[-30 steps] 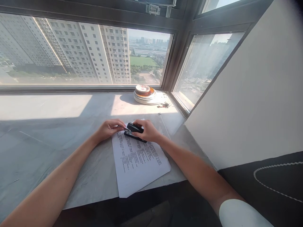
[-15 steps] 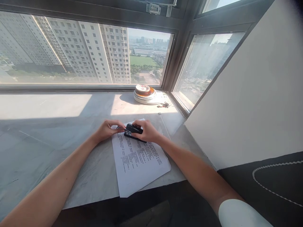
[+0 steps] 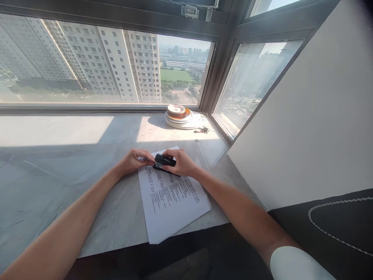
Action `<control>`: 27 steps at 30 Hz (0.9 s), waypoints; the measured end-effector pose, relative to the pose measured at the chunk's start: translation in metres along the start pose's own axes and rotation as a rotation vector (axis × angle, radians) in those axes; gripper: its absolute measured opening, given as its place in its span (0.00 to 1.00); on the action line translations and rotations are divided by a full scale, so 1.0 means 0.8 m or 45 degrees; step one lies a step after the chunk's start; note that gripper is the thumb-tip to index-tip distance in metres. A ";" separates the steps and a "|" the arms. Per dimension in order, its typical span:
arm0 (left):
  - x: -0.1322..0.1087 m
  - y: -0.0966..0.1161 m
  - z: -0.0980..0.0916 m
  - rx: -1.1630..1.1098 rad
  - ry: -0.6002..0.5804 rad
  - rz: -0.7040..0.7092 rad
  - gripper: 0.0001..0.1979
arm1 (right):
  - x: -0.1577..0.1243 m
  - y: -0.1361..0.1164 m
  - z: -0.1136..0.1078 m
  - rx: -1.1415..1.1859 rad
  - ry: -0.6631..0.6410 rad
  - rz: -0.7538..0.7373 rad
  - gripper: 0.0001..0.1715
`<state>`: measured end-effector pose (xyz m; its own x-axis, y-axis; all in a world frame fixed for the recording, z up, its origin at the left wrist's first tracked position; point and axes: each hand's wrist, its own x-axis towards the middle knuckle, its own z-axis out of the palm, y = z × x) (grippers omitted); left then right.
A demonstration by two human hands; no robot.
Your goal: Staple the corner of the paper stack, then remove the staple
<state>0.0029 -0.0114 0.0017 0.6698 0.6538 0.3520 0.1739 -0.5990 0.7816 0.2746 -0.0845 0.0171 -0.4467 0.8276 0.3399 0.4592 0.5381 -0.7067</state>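
Note:
A black stapler (image 3: 164, 160) lies over the upper part of a printed sheet of paper (image 3: 171, 200). Its upper arm is raised from its base. My right hand (image 3: 182, 162) is closed around the stapler from the right, fingers on the upper arm and thumb low on the near side. At the stapler's left end, the fingertips of my left hand (image 3: 136, 160) are pinched together and touch it. What they hold, if anything, is too small to tell; a small dark bit shows by the fingers.
On the grey sill (image 3: 113, 214), a stack of plates (image 3: 179, 120) stands near the window corner, with a small dark beaded item (image 3: 202, 130) beside it. A white wall (image 3: 291, 128) slopes down at the right. The sill's front edge runs beneath the paper's lower end.
My left fingertips have shifted slightly right, closer against the stapler's end. My right hand keeps its hold on the stapler, and the paper lies almost the same.

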 end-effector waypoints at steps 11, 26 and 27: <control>-0.001 -0.003 -0.002 0.015 0.073 0.047 0.09 | 0.001 0.008 -0.011 0.152 0.022 0.005 0.15; -0.005 0.017 -0.005 -0.167 0.093 -0.083 0.14 | 0.002 0.034 -0.037 0.486 -0.047 -0.088 0.22; -0.004 0.018 -0.002 -0.169 0.085 -0.059 0.17 | 0.002 0.032 -0.037 0.465 -0.058 -0.122 0.21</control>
<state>0.0022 -0.0211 0.0132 0.6133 0.7112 0.3437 0.1038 -0.5040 0.8575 0.3081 -0.0651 0.0177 -0.5121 0.7637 0.3931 0.1136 0.5139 -0.8503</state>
